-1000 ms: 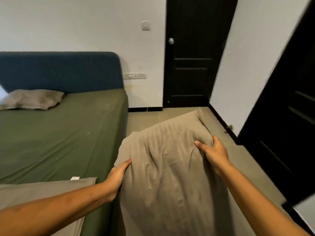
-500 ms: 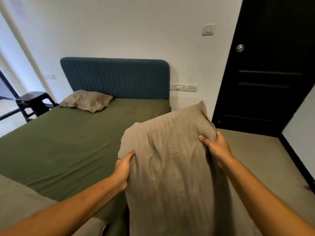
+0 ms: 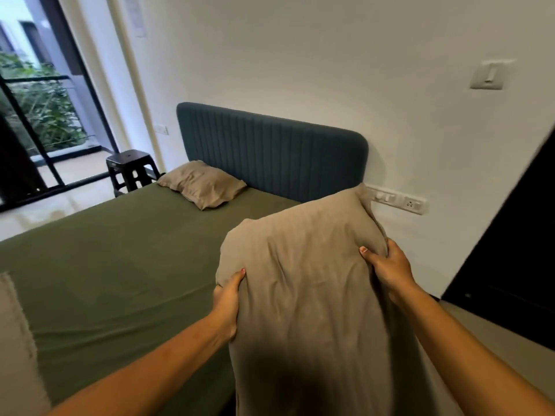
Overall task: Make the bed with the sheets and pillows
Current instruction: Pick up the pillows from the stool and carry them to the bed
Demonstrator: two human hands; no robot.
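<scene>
OK, L to R. At the far left edge a beige cloth (image 3: 12, 340) lies on the foot end of the bed; can't tell if it's a folded sheet or a cover. The green sheet (image 3: 105, 265) covers the mattress, w/ a few light creases. The first pillow (image 3: 202, 187) lies flat against the left half of the headboard (image 3: 270, 154), long axis roughly along it. The right half has no pillow on it, and I reckon that's the target.

My left hand (image 3: 226, 304) grips the left edge of the second pillow (image 3: 306, 295), thumb on the front face; the fingers are behind the fabric, out of sight. The pillow is in the air in front of me, over the bed's right side, touching nothing but my hands. Its long axis runs from my chest up and away toward the headboard, i.e. crosswise to how it should lie. My right hand (image 3: 390, 271) pinches the upper right edge, thumb in front, fingers curled round the side.

The free spot lies ahead and a bit left of the pillow, so the left hand is the nearer one to it. My guess for the next move: reach fwd, swing the top end across so the long axis lines up w/ the headboard, then lower it beside the first pillow.
</scene>
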